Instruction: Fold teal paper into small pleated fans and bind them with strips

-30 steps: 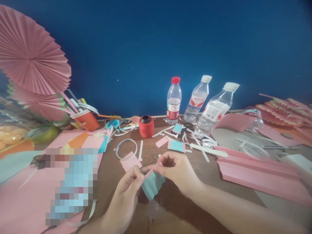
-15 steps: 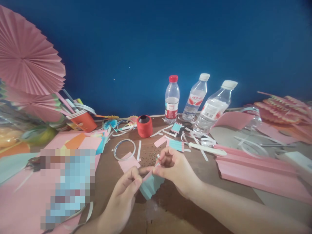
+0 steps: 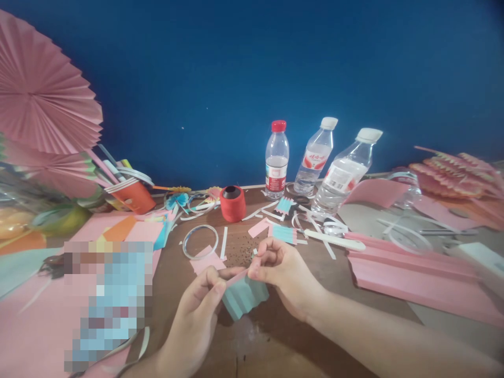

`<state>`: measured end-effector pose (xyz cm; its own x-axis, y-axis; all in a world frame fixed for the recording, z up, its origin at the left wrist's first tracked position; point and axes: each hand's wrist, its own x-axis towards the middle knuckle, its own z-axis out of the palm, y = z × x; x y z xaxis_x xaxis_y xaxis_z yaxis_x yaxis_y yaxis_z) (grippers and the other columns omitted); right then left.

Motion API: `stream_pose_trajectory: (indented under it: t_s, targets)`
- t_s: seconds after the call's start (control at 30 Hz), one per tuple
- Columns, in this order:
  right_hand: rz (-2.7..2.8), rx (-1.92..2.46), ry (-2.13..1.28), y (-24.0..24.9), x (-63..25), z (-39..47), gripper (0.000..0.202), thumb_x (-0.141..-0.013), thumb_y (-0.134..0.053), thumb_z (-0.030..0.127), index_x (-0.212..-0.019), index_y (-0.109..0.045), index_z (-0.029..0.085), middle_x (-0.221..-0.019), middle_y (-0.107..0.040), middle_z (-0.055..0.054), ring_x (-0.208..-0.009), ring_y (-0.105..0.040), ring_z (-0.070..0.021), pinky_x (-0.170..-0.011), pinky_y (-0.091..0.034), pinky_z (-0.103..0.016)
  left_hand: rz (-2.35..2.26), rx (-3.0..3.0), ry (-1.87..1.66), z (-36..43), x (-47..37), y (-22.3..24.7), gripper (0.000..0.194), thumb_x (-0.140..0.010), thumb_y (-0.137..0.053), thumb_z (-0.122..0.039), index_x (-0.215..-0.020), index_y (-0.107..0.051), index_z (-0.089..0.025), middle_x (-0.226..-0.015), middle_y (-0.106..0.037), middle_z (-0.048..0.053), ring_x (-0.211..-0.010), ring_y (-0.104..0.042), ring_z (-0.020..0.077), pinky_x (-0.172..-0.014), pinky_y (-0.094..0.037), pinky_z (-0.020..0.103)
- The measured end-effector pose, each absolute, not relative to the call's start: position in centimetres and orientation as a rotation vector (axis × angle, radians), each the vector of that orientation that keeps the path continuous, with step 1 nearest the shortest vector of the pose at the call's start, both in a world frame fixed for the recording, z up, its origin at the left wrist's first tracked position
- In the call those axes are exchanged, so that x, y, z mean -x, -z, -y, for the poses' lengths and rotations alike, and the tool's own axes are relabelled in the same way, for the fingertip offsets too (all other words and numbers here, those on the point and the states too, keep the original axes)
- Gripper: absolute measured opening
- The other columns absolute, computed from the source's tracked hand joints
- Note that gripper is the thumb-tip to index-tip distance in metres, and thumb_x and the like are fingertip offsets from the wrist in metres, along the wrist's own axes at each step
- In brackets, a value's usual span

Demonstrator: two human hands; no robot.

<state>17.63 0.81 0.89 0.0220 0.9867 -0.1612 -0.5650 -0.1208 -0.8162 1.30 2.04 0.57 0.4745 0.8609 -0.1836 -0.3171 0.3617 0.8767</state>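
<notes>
A small pleated paper (image 3: 244, 295), light blue with a pink edge, is held up between both hands over the brown table (image 3: 287, 341). Its left end is pinched by the thumb and fingers of my left hand (image 3: 200, 304). At its upper right edge, the fingers of my right hand (image 3: 281, 270) are closed on it. Just beyond the hands lie a pink paper piece (image 3: 208, 261), a tape ring (image 3: 200, 242) and a blue and pink pleated piece (image 3: 283, 233). Small dark specks are scattered on the wood there.
A red spool (image 3: 233, 205) stands behind the hands. Three water bottles (image 3: 276, 170) are at the back right. Pink folded paper (image 3: 413, 273) lies right. An orange cup (image 3: 136, 195) of pens leans at left, beside large pink paper fans (image 3: 43, 89).
The pleated paper is spread slightly wider, with more of its blue face showing. My left hand has shifted a little left; my right hand has barely moved.
</notes>
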Motion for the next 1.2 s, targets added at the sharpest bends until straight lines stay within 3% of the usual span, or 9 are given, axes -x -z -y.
stream_pose_trajectory:
  t_s: [0.2, 0.3, 0.4, 0.5, 0.77, 0.87, 0.93, 1.1, 1.2]
  targets:
    - [0.568, 0.866, -1.527, -0.8, -17.8, -0.8, 0.03, -0.056, -0.073, 0.009, -0.07, -0.048, 0.017, -0.059, -0.062, 0.004, -0.056, -0.055, -0.009, -0.057, -0.038, -0.021, -0.857, -0.977, -0.847, -2.2, -1.1, 0.0, 0.026, -0.081, -0.053, -0.03, -0.061, -0.042, -0.018, -0.081, -0.063, 0.001, -0.061, -0.054, 0.0123, -0.055, -0.042, 0.023]
    - [0.597, 0.961, -1.498, -0.8, -18.1, -1.1, 0.024, -0.058, -0.07, 0.011, -0.069, -0.05, 0.017, -0.058, -0.06, 0.004, -0.056, -0.053, -0.0084, -0.057, -0.038, -0.02, -0.958, -0.981, -0.869, -2.5, -1.1, 0.3, 0.025, -0.077, -0.056, -0.033, -0.062, -0.044, -0.018, -0.07, -0.061, 0.0, -0.066, -0.056, 0.0151, -0.058, -0.043, 0.024]
    - [0.657, 1.04, -1.471, -0.6, -18.5, -1.4, 0.012, -0.069, -0.062, 0.021, -0.076, -0.053, 0.017, -0.061, -0.059, 0.002, -0.057, -0.054, -0.0106, -0.058, -0.04, -0.024, -1.023, -0.954, -0.857, -2.8, -1.2, 0.3, 0.022, -0.074, -0.059, -0.036, -0.066, -0.049, -0.018, -0.066, -0.058, 0.0, -0.07, -0.057, 0.0174, -0.058, -0.043, 0.024]
    - [0.816, 1.124, -1.45, -0.4, -18.7, -1.6, 0.017, -0.077, -0.054, 0.034, -0.082, -0.056, 0.017, -0.067, -0.06, -0.001, -0.059, -0.054, -0.0125, -0.057, -0.041, -0.026, -1.015, -0.932, -0.842, -2.9, -1.2, 0.5, 0.023, -0.075, -0.059, -0.036, -0.066, -0.048, -0.018, -0.065, -0.057, -0.001, -0.07, -0.056, 0.0165, -0.058, -0.043, 0.023]
    - [1.091, 1.333, -1.344, 0.3, -18.7, -1.5, 0.021, -0.072, -0.06, 0.028, -0.057, -0.054, 0.015, -0.052, -0.048, 0.004, -0.048, -0.042, -0.0079, -0.048, -0.033, -0.022, -1.004, -1.011, -0.808, -3.4, -1.1, 0.6, 0.027, -0.078, -0.056, -0.037, -0.064, -0.043, -0.018, -0.06, -0.049, -0.004, -0.055, -0.049, 0.0107, -0.051, -0.044, 0.023]
    - [1.051, 1.3, -1.317, 0.4, -18.9, -1.7, 0.023, -0.071, -0.061, 0.03, -0.056, -0.053, 0.016, -0.051, -0.049, 0.004, -0.046, -0.043, -0.0082, -0.048, -0.034, -0.022, -0.954, -0.987, -0.777, -3.6, -1.3, 0.0, 0.02, -0.078, -0.056, -0.036, -0.079, -0.046, -0.019, -0.069, -0.057, -0.001, -0.061, -0.055, 0.0139, -0.053, -0.046, 0.026]
    - [1.047, 1.3, -1.296, 0.4, -19.1, -1.8, 0.024, -0.071, -0.062, 0.032, -0.056, -0.053, 0.016, -0.051, -0.049, 0.004, -0.046, -0.045, -0.0085, -0.048, -0.036, -0.022, -0.968, -1.015, -0.766, -3.6, -1.4, -0.2, 0.027, -0.072, -0.063, -0.03, -0.09, -0.045, -0.02, -0.07, -0.059, -0.001, -0.059, -0.056, 0.0133, -0.051, -0.044, 0.023]
    - [1.157, 1.373, -1.418, -0.2, -19.8, -1.9, 0.021, -0.073, -0.057, 0.038, -0.07, -0.06, 0.018, -0.056, -0.055, 0.003, -0.048, -0.048, -0.0104, -0.046, -0.036, -0.022, -1.02, -1.15, -0.761, -3.4, -1.4, 0.2, 0.028, -0.066, -0.067, -0.021, -0.084, -0.045, -0.019, -0.062, -0.055, -0.005, -0.055, -0.053, 0.0103, -0.051, -0.04, 0.02]
    - [1.539, 1.485, -1.277, -1.0, -20.7, -1.9, 0.012, -0.068, -0.062, 0.028, -0.066, -0.063, 0.017, -0.059, -0.058, 0.002, -0.054, -0.05, -0.011, -0.05, -0.035, -0.021, -1.004, -1.288, -0.612, -2.8, -1.1, -0.1, 0.024, -0.069, -0.063, -0.024, -0.087, -0.047, -0.019, -0.063, -0.053, -0.005, -0.052, -0.051, 0.0102, -0.048, -0.039, 0.02]
